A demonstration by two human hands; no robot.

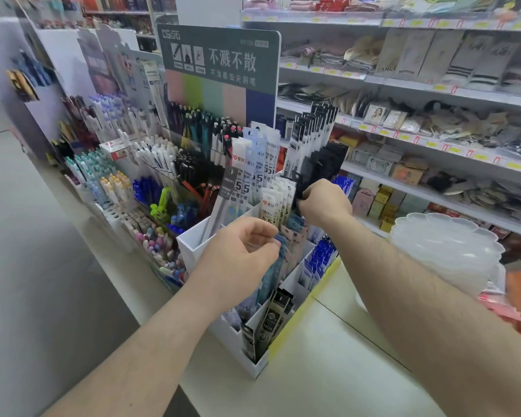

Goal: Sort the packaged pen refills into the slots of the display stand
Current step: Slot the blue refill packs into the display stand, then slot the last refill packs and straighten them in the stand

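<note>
White stand (193, 246) on counter (328, 341), slots packed with upright refill packs. Left hand (241, 251) over middle slots, fingers curled, pinching top of blue pack (278, 260). Right hand (325, 203) further back, fingers closed on black pack (316, 170) at rear slot. White packs (254, 164) stand between hands. Pen racks (151, 164) left of stand; plastic tray (445, 245) right.
</note>
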